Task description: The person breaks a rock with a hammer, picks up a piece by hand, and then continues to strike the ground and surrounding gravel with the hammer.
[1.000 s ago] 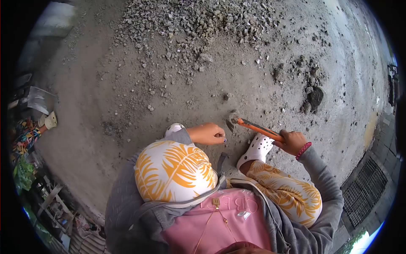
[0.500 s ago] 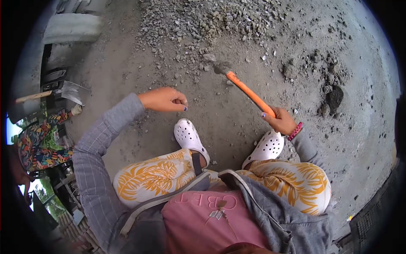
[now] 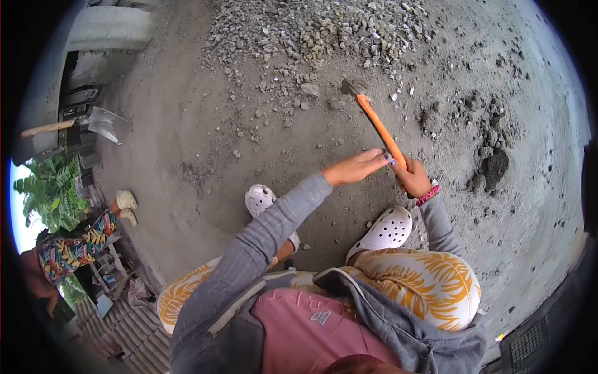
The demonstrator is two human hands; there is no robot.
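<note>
My right hand (image 3: 413, 178) is wrapped round the lower end of the orange handle of a hammer (image 3: 381, 128). Its dark, dirt-coated head points away from me, close over the ground near some stones. My left hand (image 3: 358, 167) reaches across with fingers stretched out, their tips overlapping the handle just by my right hand. A pink bracelet (image 3: 428, 194) is on my right wrist. Below the hands, my white clogs (image 3: 387, 228) rest on the grey dirt.
A heap of crushed stone (image 3: 311, 31) spreads ahead. Dark clods (image 3: 495, 165) lie on the right. At the left are a shovel (image 3: 103, 124), a person in patterned clothing (image 3: 78, 249) and a green plant (image 3: 53, 190).
My left hand has swung right, from over the ground to the hammer handle, its curled fingers now straightened. The hammer head has shifted right. The person at the left has changed position.
</note>
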